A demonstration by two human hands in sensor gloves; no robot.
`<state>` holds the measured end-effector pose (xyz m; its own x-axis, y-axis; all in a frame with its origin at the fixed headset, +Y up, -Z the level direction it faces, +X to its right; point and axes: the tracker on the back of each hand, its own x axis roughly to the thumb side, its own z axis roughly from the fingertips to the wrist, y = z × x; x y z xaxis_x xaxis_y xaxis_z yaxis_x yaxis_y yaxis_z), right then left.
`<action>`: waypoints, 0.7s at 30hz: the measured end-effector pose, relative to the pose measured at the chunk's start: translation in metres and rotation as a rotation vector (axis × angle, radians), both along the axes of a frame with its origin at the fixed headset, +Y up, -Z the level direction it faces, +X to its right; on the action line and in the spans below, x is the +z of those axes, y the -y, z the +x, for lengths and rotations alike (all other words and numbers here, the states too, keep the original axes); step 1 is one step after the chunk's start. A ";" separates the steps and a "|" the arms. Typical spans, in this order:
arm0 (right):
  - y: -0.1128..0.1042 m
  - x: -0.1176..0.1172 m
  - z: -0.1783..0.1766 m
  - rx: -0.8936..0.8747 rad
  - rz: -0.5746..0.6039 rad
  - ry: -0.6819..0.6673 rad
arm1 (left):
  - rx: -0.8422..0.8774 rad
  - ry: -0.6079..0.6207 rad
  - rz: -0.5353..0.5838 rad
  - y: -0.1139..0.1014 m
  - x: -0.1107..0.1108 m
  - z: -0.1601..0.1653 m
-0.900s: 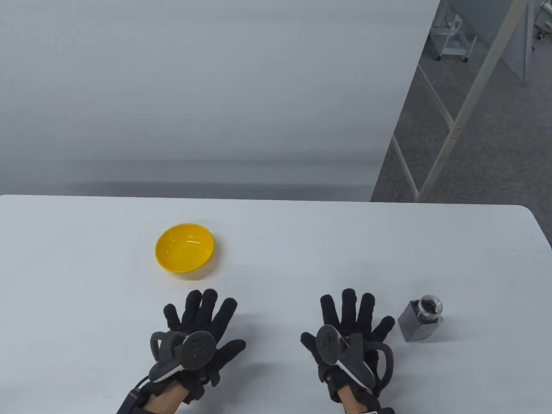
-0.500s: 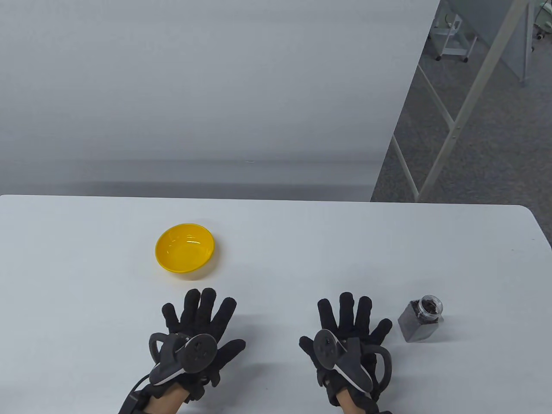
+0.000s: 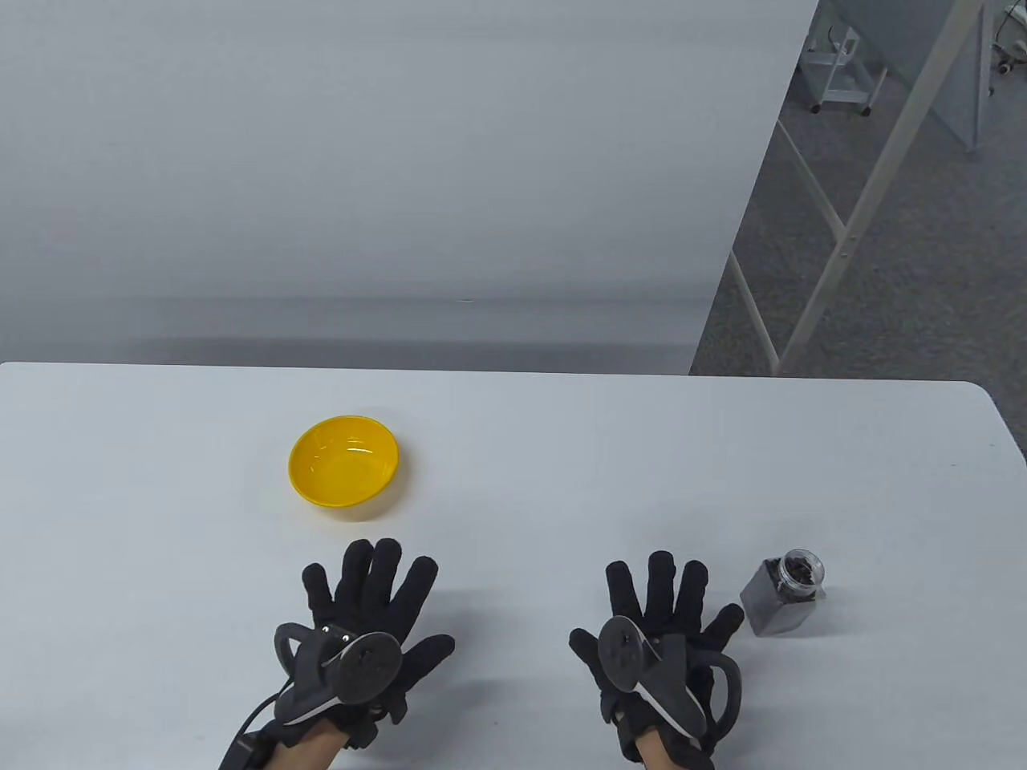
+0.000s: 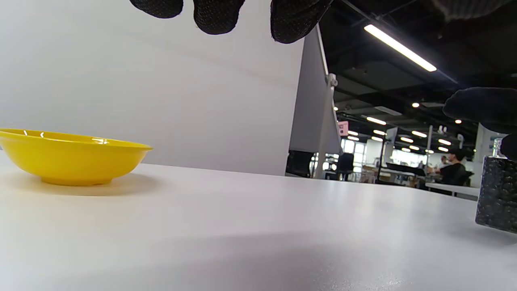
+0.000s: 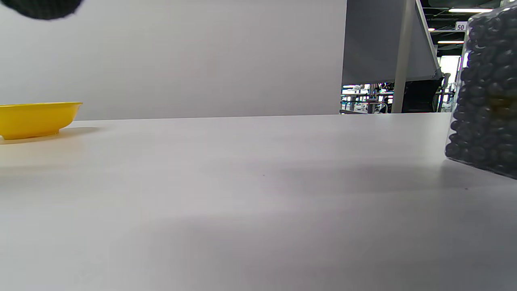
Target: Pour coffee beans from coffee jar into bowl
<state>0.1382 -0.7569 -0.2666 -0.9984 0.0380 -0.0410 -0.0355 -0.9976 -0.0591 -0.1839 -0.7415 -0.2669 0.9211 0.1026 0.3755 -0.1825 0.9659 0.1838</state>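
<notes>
upright, the coffee jar (image 3: 782, 592) stands, mouth pointing up.

On the tabletop (image 3: 562, 449), a bowl (image 3: 343, 460) sits left of centre, midway between the far and near edges. A coffee jar (image 3: 782, 592) stands upright toward the right edge, nearer the front. Along the near edge, the left hand (image 3: 365, 618) lies just in front of the bowl; the right hand (image 3: 658, 626) lies just left of the jar, apart from it.
</notes>
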 end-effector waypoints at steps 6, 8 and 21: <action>-0.001 0.001 0.003 -0.017 0.007 0.008 | 0.006 -0.006 -0.030 0.001 -0.001 0.000; -0.002 0.002 0.004 -0.028 0.014 0.010 | 0.001 -0.010 -0.029 0.001 0.000 0.000; -0.013 0.007 0.019 -0.119 0.058 0.047 | 0.006 -0.021 -0.034 0.001 0.000 -0.001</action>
